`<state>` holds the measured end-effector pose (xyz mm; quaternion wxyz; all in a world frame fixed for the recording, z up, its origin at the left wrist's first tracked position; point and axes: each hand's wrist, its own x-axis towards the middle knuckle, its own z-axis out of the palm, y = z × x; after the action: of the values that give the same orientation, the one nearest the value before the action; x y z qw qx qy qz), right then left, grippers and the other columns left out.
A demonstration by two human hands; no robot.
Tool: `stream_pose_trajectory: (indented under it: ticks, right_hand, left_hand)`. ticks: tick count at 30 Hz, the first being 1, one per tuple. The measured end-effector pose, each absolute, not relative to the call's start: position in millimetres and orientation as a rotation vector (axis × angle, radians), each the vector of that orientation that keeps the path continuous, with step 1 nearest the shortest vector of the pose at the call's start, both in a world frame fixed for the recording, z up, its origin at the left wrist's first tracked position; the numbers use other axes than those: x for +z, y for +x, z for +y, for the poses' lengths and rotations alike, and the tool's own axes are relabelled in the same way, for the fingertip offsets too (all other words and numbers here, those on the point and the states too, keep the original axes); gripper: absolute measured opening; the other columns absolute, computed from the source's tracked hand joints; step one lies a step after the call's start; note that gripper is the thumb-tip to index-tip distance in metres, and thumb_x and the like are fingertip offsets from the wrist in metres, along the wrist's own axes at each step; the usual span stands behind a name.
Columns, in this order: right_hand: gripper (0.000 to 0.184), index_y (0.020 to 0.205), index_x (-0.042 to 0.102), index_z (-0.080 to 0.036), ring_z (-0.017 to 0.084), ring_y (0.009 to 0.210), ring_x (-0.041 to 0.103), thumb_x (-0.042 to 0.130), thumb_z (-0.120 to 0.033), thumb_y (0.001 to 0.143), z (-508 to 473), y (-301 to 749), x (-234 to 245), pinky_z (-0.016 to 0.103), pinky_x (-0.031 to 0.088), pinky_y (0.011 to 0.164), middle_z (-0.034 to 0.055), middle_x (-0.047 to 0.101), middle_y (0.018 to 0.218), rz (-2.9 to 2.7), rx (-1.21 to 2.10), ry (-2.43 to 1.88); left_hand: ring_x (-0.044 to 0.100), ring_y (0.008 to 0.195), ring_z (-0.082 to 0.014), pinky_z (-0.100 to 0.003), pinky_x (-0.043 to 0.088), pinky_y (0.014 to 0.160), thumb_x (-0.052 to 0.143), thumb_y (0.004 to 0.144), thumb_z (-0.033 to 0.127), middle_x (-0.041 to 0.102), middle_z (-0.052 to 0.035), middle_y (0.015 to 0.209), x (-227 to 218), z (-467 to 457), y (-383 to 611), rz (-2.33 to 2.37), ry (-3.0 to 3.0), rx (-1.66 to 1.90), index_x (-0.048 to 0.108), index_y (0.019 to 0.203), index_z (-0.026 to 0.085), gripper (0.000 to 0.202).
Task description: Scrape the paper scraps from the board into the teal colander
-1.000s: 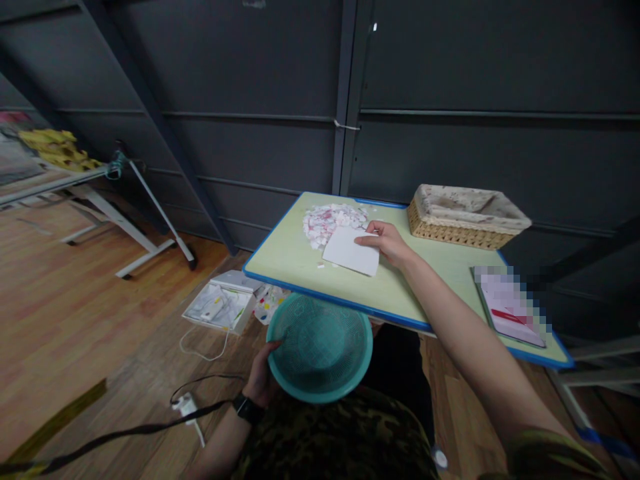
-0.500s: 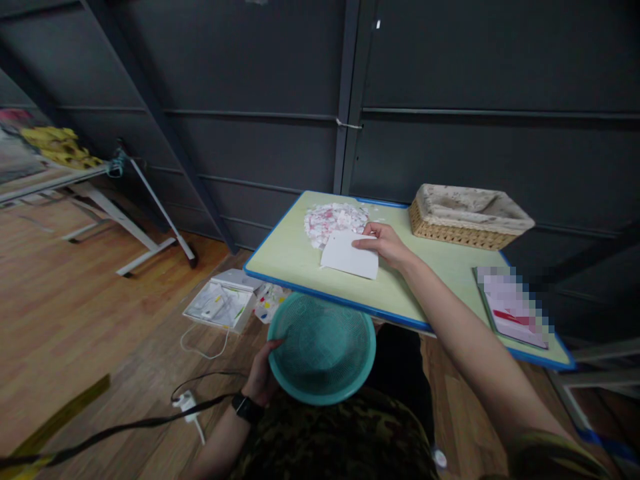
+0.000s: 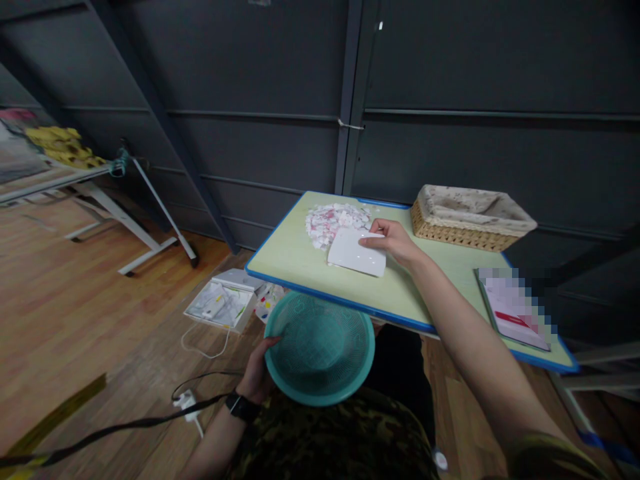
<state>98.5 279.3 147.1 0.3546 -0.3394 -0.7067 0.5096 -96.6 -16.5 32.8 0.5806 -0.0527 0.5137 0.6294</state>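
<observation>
My right hand (image 3: 393, 244) pinches a stiff, glossy white card (image 3: 356, 254) by its right edge, thumb on top, over the light green table (image 3: 287, 252). The card's far left side meets a heap of white and pink paper scraps (image 3: 331, 219); whether it touches the tabletop I cannot tell. Below the table's front edge, my left hand (image 3: 256, 373) grips the left rim of a green plastic colander (image 3: 320, 341). No scraps show inside the colander. Its far rim sits just under the blue table edge, and my left fingers are mostly hidden beneath it.
A cloth-lined wicker basket (image 3: 463, 233) stands at the table's back right, with a partly blurred flat item (image 3: 515, 310) nearer the front. On the floor at left lie an open white box (image 3: 220, 307), a power strip (image 3: 187, 403) and a black cable (image 3: 130, 421). Dark panels (image 3: 260, 67) rise behind.
The card in my right hand has moved slightly right and tilted, so its surface now catches the light. The colander has tipped a little, showing more of its inside.
</observation>
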Motion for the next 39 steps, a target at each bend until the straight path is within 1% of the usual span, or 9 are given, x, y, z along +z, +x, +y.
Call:
stream_pose_trajectory:
  ticks: [3,7,13,16,21,27,29,35,39]
  right_hand:
    - [0.043,0.063,0.047,-0.021,0.012,0.055,0.045,0.084,-0.039,0.049,276.6,98.4,149.7,0.025,0.029,0.052,-0.0034,0.054,0.059,-1.837,1.341,-0.869]
    - [0.045,0.063,0.045,-0.021,0.012,0.055,0.047,0.084,-0.039,0.049,276.9,101.0,153.0,0.025,0.029,0.052,-0.0027,0.055,0.060,-1.760,1.337,-0.880]
    - [0.045,0.060,0.048,-0.020,0.010,0.054,0.043,0.086,-0.040,0.046,283.5,107.3,152.0,0.025,0.027,0.052,-0.0046,0.051,0.057,-1.856,1.354,-0.894]
    - [0.046,0.061,0.048,-0.020,0.010,0.053,0.044,0.086,-0.040,0.045,290.0,113.7,152.1,0.025,0.026,0.051,-0.0045,0.052,0.058,-1.829,1.396,-0.888]
    - [0.046,0.058,0.048,-0.020,0.010,0.049,0.042,0.088,-0.039,0.045,303.1,123.7,148.3,0.025,0.022,0.048,-0.0051,0.051,0.054,-1.812,1.352,-0.955]
    - [0.045,0.060,0.049,-0.020,0.008,0.049,0.041,0.089,-0.037,0.048,304.5,126.8,144.1,0.024,0.019,0.048,-0.0062,0.051,0.053,-1.937,1.517,-0.886]
    - [0.046,0.060,0.048,-0.020,0.008,0.049,0.041,0.089,-0.037,0.048,302.9,126.8,145.3,0.024,0.019,0.048,-0.0063,0.051,0.053,-1.969,1.564,-0.853]
    - [0.047,0.058,0.047,-0.019,0.007,0.047,0.039,0.089,-0.038,0.047,297.8,119.4,145.4,0.023,0.018,0.047,-0.0073,0.048,0.051,-1.878,1.486,-0.885]
    - [0.047,0.059,0.047,-0.019,0.007,0.047,0.041,0.089,-0.039,0.047,292.9,114.0,144.5,0.023,0.020,0.048,-0.0063,0.052,0.053,-1.875,1.532,-0.883]
  left_hand:
    - [0.076,0.090,-0.0308,-0.044,0.057,0.089,0.061,0.082,0.013,0.082,-0.0056,0.084,36.3,-16.2,-95.1,1.185,-0.105,1.462,0.065,0.117,0.015,0.035]
    - [0.076,0.090,-0.0302,-0.043,0.056,0.090,0.058,0.084,0.013,0.081,-0.0073,0.079,39.1,-16.0,-94.2,1.198,-0.112,1.435,0.068,0.104,0.012,0.022]
    - [0.075,0.093,-0.0322,-0.044,0.056,0.090,0.063,0.079,0.013,0.081,-0.0081,0.088,38.9,-17.1,-98.2,1.181,-0.111,1.469,0.067,0.113,0.012,0.034]
    - [0.076,0.088,-0.0317,-0.042,0.058,0.086,0.065,0.077,0.013,0.081,-0.0094,0.088,42.5,-17.5,-100.0,1.183,-0.124,1.478,0.068,0.111,0.011,0.034]
    - [0.076,0.078,-0.0279,-0.040,0.059,0.081,0.063,0.080,0.015,0.080,-0.0062,0.075,55.2,-17.4,-98.7,1.247,-0.081,1.454,0.070,0.099,0.011,0.021]
    - [0.069,0.050,-0.0174,-0.027,0.057,0.058,0.059,0.082,0.013,0.076,-0.0031,0.061,65.2,-15.9,-95.9,1.287,-0.026,1.462,0.069,0.086,0.011,0.010]
    - [0.069,0.050,-0.0170,-0.026,0.055,0.055,0.058,0.083,0.012,0.075,-0.0032,0.060,66.5,-15.9,-96.2,1.299,-0.012,1.457,0.068,0.083,0.011,0.011]
    - [0.071,0.055,-0.0199,-0.030,0.057,0.061,0.059,0.082,0.012,0.078,-0.0065,0.066,68.6,-16.1,-98.1,1.294,-0.024,1.448,0.069,0.087,0.009,0.012]
    - [0.070,0.053,-0.0202,-0.029,0.056,0.057,0.061,0.080,0.013,0.077,-0.0076,0.065,67.5,-15.7,-98.8,1.289,-0.022,1.457,0.070,0.085,0.009,0.011]
